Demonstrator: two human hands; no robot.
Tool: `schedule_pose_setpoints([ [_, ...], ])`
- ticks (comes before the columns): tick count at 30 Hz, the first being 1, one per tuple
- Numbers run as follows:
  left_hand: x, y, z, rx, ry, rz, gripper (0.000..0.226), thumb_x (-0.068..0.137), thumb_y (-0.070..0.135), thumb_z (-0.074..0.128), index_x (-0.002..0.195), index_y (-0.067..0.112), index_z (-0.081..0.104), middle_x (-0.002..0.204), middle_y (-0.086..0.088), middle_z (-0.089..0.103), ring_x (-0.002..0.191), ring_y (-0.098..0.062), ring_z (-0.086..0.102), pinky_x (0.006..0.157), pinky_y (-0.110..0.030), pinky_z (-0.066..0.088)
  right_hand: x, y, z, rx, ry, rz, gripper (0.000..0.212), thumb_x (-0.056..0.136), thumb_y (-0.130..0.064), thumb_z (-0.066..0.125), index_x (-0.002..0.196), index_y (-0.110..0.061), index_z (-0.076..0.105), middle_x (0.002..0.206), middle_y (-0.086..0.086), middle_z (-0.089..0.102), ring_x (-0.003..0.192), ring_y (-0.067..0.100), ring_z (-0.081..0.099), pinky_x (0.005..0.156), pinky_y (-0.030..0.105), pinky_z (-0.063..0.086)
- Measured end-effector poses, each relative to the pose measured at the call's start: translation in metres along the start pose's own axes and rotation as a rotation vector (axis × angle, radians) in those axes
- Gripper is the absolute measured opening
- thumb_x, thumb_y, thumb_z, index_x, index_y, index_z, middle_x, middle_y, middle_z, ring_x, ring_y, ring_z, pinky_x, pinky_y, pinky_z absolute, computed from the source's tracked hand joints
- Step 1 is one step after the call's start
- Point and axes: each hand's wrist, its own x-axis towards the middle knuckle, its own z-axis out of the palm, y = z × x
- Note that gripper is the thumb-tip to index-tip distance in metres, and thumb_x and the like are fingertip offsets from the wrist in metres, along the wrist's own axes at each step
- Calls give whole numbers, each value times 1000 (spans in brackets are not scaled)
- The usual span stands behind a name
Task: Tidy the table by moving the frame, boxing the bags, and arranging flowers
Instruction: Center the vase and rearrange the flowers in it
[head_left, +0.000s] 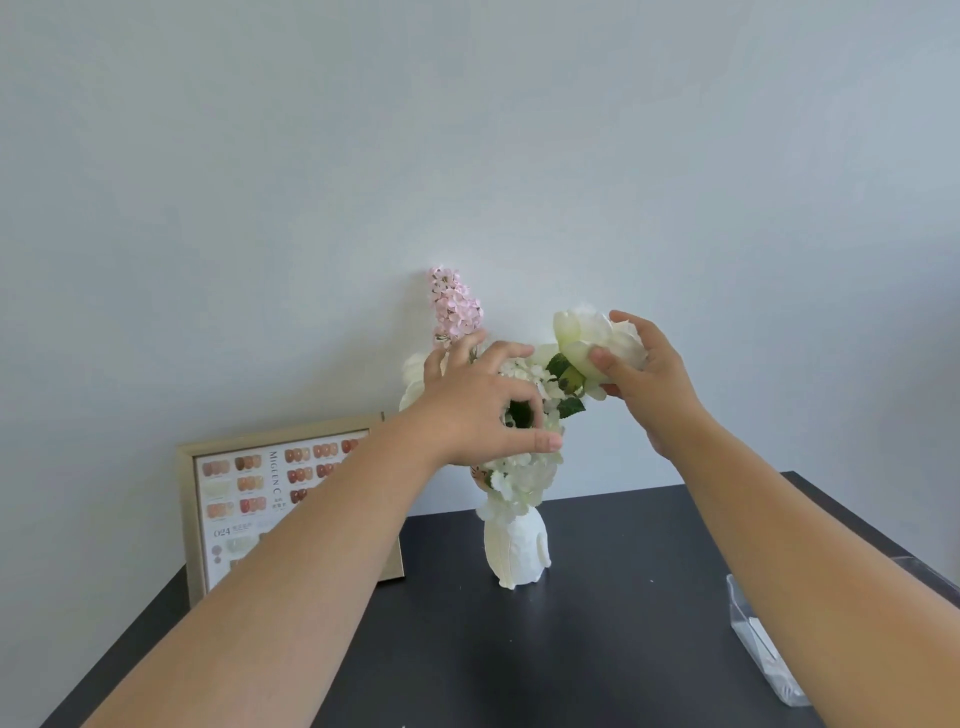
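Observation:
A white vase (515, 551) stands on the dark table (597, 639) near the wall, filled with artificial flowers. My left hand (475, 410) reaches into the bunch, thumb and fingers curled around the white hydrangea cluster (524, 475). A pink flower spike (454, 306) rises just behind that hand. My right hand (647, 376) grips a large white rose (582, 332) at the bunch's upper right. A gold-edged picture frame (234, 499) with a nail-colour chart leans against the wall at the left, partly hidden by my left forearm.
A clear plastic box (763, 644) sits at the table's right side, partly behind my right forearm. The pale wall (467, 156) rises directly behind the vase. The table's right edge runs diagonally close to the box.

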Motion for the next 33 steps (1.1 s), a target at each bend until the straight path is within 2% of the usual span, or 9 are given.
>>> schedule_pose_setpoints([
  [3, 6, 1, 2, 166, -54, -36, 49, 72, 83, 49, 103, 49, 67, 157, 18, 18, 145, -18, -6, 112, -55, -9, -3, -1, 1, 9, -3, -11, 44, 82, -34, 74, 121, -46, 56, 103, -14, 67, 89, 12, 71, 89, 42, 56],
  [7, 10, -1, 0, 254, -99, -78, 74, 76, 75, 52, 137, 33, 51, 158, 11, 18, 142, -23, 14, 111, -51, 16, -6, -4, -3, -4, 1, -25, 44, 82, -33, 75, 120, -46, 57, 94, -22, 69, 88, 12, 72, 87, 39, 57],
  [11, 6, -6, 3, 228, -43, -117, 81, 74, 74, 56, 135, 22, 49, 157, 11, 18, 137, -24, 22, 105, -46, 23, -13, -7, -7, -41, -6, -66, 43, 83, -32, 74, 120, -44, 56, 93, -28, 69, 86, 8, 71, 81, 32, 57],
  [14, 4, -12, 4, 137, -41, -143, 87, 71, 74, 59, 133, 14, 47, 156, 10, 13, 136, -24, 24, 104, -44, 29, -23, -7, -5, -114, -43, -114, 41, 78, -37, 77, 113, -48, 60, 97, -18, 67, 81, 5, 68, 70, 19, 54],
  [19, 5, -19, -1, -28, 11, -134, 98, 66, 71, 65, 139, 11, 38, 153, 18, 12, 134, -19, 23, 91, -29, 32, -32, -7, 8, -204, -189, -156, 38, 80, -29, 78, 113, -41, 62, 91, -8, 66, 69, 9, 63, 61, 16, 50],
  [23, 3, -21, -2, -96, -8, -116, 102, 63, 68, 69, 140, 12, 34, 153, 22, 8, 137, -16, 18, 87, -28, 36, -31, -6, 21, -377, -222, -206, 38, 80, -28, 78, 113, -39, 63, 108, -6, 63, 91, 13, 64, 75, 21, 51],
  [25, 2, -21, -1, -122, -18, -104, 105, 63, 66, 72, 143, 11, 31, 154, 23, 6, 139, -14, 16, 90, -27, 34, -30, -3, 28, -466, -238, -228, 38, 81, -31, 77, 114, -40, 62, 111, -14, 59, 98, 1, 58, 79, 17, 45],
  [28, 2, -21, 0, -155, -53, -97, 115, 63, 66, 76, 150, 13, 23, 154, 26, 3, 142, -11, 14, 102, -28, 30, -28, 2, 36, -537, -262, -206, 37, 83, -36, 73, 117, -44, 59, 110, -19, 54, 92, -10, 52, 74, 9, 37],
  [33, -5, -18, 4, -301, -107, -59, 120, 61, 67, 78, 154, 33, 10, 155, 29, -5, 145, -4, 4, 114, -34, 23, -24, 8, 36, -619, -289, -182, 38, 89, -41, 64, 125, -45, 53, 113, -8, 54, 100, 7, 53, 79, 21, 40],
])
